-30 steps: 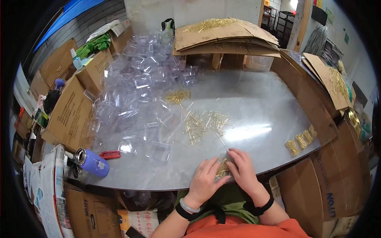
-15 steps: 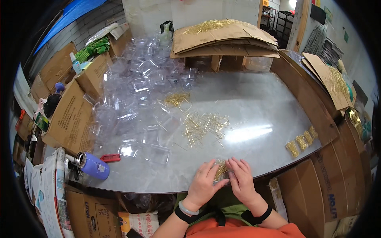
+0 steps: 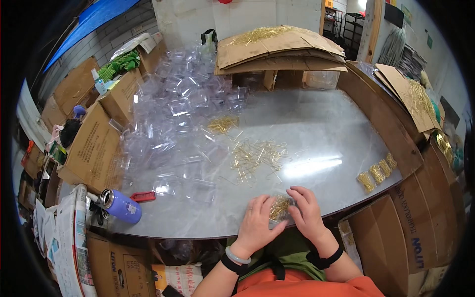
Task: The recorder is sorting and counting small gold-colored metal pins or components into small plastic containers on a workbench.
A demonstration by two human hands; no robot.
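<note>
A small clear plastic box with gold wire pieces in it rests at the near edge of the table, between my hands. My left hand holds its left side, fingers together along the far side and thumb along the near side. My right hand curves round the right side, its fingers at the far right corner and its thumb by the rim. The fingers partly hide the box walls. Beyond my hands lies a loose spread of gold wire hooks, with a smaller gold heap farther back.
Many clear plastic boxes are piled on the left of the table. Several gold wire bundles lie at the right edge. A purple bottle and a red tool are near left. Cardboard walls border the sides.
My right hand has shifted slightly outward, showing more of the gold wire in the box. The left hand stays on the box. The whole view has moved a little.
</note>
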